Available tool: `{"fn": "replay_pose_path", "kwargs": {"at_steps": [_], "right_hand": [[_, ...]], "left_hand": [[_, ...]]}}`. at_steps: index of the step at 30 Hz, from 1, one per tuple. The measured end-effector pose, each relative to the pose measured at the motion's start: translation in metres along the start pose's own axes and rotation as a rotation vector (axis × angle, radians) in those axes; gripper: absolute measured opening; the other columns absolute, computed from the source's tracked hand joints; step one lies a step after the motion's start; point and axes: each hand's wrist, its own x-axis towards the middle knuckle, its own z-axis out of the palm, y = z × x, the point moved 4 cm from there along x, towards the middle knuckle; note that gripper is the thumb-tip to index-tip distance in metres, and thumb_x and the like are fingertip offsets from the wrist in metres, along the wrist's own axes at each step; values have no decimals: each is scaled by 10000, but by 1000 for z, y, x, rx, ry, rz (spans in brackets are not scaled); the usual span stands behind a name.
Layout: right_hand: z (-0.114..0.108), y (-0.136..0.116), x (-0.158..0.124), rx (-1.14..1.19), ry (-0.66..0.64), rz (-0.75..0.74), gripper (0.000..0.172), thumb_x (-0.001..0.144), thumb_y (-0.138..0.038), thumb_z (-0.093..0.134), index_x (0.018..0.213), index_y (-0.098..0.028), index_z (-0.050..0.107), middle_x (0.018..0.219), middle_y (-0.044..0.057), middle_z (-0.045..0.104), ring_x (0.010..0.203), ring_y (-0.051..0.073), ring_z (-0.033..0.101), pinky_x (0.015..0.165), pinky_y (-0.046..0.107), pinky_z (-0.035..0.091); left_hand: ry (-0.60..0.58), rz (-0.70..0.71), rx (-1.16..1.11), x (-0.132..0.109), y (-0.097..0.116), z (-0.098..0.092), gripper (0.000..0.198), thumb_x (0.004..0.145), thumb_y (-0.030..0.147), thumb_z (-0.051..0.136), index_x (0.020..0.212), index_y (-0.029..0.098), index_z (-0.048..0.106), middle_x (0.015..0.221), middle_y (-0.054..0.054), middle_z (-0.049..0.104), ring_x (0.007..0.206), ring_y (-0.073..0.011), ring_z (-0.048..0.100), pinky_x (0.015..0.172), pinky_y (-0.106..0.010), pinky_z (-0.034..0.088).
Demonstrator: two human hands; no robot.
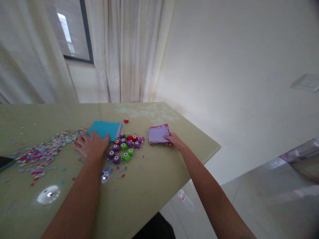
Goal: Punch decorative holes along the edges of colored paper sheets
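My left hand (91, 145) lies flat on the olive table (149, 172), fingers spread, touching the near edge of a blue paper stack (106, 128). My right hand (174, 140) grips the near right corner of a lilac paper stack with a red patterned border (158, 133). Between the hands sits a cluster of small purple, green and red craft punches (124, 146). One red punch (126, 120) stands apart, farther back.
Coloured paper confetti (42, 151) is strewn over the table's left side. A dark flat object (5, 162) pokes in at the left edge. Curtains and a window are behind the table. The table's right edge drops to a light floor with a plastic wrapper (185, 199).
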Motion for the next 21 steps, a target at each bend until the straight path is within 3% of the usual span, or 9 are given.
{"fn": "replay_pose_path", "kwargs": {"at_steps": [6, 11, 13, 16, 18, 21], "right_hand": [[-6, 5, -5, -26, 106, -112, 219, 837, -325, 831, 924, -166, 708, 676, -1, 714, 454, 101, 578, 382, 188, 428], [-10, 14, -15, -131, 323, -213, 427, 919, -518, 710, 1161, -168, 682, 895, 64, 748, 524, 128, 632, 473, 249, 507], [-9, 15, -23, -219, 413, -259, 469, 932, -523, 667, 1235, -166, 661, 1014, 104, 747, 626, 163, 675, 570, 289, 553], [-8, 11, -33, -363, 514, -339, 469, 933, -484, 625, 1253, -142, 655, 1161, 172, 728, 932, 263, 711, 848, 401, 585], [-6, 7, -39, -458, 556, -392, 462, 938, -444, 599, 1253, -111, 656, 1257, 222, 695, 1124, 319, 662, 1018, 474, 519], [-1, -1, -46, -590, 564, -459, 439, 964, -397, 560, 1266, -94, 658, 1325, 249, 664, 1268, 357, 583, 1124, 515, 424]], "left_hand": [[40, 41, -51, -4, -1, 0, 859, 967, 662, 420, 1472, -27, 516, 1653, -385, 363, 1573, -500, 278, 1189, -757, 231], [66, 68, -155, -2, -6, -3, 791, 1010, 581, 370, 1530, 0, 500, 1682, -353, 347, 1593, -476, 270, 1230, -732, 200], [64, 78, -201, -1, -10, -5, 744, 1019, 541, 371, 1541, 28, 507, 1684, -332, 366, 1590, -467, 286, 1226, -736, 216], [54, 109, -194, 0, -16, -7, 681, 1020, 461, 386, 1535, 36, 521, 1667, -299, 423, 1566, -450, 344, 1240, -699, 243], [45, 145, -166, -1, -18, -8, 661, 1017, 430, 390, 1522, 31, 538, 1657, -285, 448, 1550, -433, 379, 1261, -655, 240], [28, 198, -113, -4, -18, -7, 670, 1019, 431, 367, 1509, 11, 546, 1651, -303, 444, 1554, -421, 381, 1272, -614, 232]]}}
